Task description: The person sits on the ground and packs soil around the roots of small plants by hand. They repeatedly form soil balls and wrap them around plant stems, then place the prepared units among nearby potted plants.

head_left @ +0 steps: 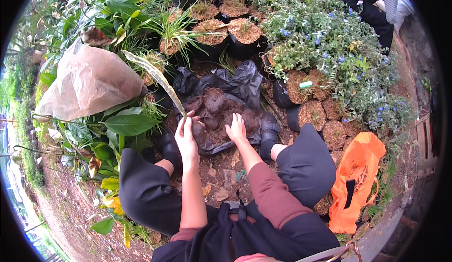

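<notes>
Squatting with knees [308, 168] spread wide, beside an orange bag [343, 215] at the right. Reaching forward with both forearms: left nearly straight ahead, right angled inward out of a maroon sleeve [275, 189]. Pinching the lower end of a long leaf [160, 77] between thumb and fingers of the left hand [187, 142], with the blade slanting up and left, away from the right hand [237, 130]. Gripping nothing in the right: fingers extended, back of hand up, at the near right part of a brown soil clump [215, 101]. Can't tell how firmly pressed. Just beyond and between both hands: most of that clump, on crumpled black plastic [247, 80]. Farther out: beige cloth [89, 83] at left, soil-filled pots [245, 31] ahead, blue-flowered plants [325, 50] at right.
</notes>
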### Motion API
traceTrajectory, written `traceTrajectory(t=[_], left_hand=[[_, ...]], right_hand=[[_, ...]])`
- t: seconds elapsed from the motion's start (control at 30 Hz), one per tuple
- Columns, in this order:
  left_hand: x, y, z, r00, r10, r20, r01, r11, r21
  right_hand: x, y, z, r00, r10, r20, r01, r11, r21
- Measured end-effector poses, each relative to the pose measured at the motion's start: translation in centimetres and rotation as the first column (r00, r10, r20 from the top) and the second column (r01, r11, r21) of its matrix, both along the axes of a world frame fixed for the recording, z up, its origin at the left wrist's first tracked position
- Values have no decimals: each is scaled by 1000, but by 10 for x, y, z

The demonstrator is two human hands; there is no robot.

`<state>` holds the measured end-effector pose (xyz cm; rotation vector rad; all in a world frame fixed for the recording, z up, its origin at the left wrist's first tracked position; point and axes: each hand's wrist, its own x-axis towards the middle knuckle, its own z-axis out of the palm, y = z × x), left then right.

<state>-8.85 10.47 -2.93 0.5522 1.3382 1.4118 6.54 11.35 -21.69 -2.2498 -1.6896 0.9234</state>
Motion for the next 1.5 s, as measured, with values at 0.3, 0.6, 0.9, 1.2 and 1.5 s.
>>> traceTrajectory(t=[0.3, 0.6, 0.9, 1.2, 1.5], left_hand=[[0, 9, -5, 998, 58, 36, -57, 997, -48], [-2, 11, -4, 997, 73, 14, -72, 995, -71], [-8, 12, -5, 995, 98, -14, -98, 991, -85], [-1, 6, -2, 994, 96, 49, -92, 994, -65], [0, -4, 15, 999, 3, 42, -4, 1000, 26]], right_hand=[[-6, 29, -16, 997, -26, 75, 25, 1000, 13], [-15, 63, -10, 991, 34, -133, 15, 937, 349], [-27, 77, 0, 849, 506, 152, -526, 838, 149], [23, 84, -13, 999, 32, -18, -28, 983, 184], [53, 184, 202, 691, 600, 405, -438, 792, -425]])
